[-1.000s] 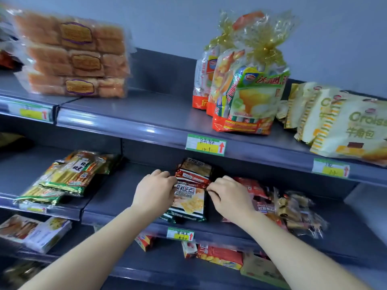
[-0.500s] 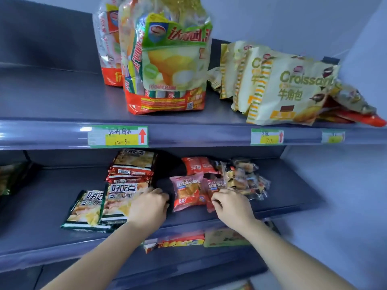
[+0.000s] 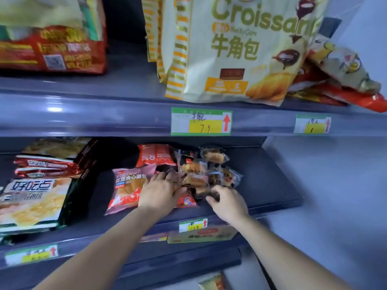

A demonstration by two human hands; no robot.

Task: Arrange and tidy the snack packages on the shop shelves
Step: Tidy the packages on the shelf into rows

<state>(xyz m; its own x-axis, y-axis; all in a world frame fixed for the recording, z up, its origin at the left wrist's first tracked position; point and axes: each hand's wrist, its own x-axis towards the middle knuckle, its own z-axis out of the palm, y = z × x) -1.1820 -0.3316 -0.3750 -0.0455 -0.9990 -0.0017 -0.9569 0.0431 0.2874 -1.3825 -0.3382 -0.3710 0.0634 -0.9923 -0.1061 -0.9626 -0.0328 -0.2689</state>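
Left hand (image 3: pixel 161 191), fingers spread, presses a pink plastic bread packet (image 3: pixel 127 185); right hand (image 3: pixel 229 203) grips clear-wrapped small buns (image 3: pixel 194 174) with curled fingers, best slid gently, not squeezed.

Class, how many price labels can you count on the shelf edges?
4 price labels: two on the upper edge, middle and right; two on the lower edge, middle and far left. More may be hidden.

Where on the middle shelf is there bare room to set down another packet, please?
Two bare patches: the dark gap between the cracker packs and the pink bread pack, and the shelf deck right of the clear-wrapped buns. It is crowded between those, where the left hand and right hand handle overlapping packets.
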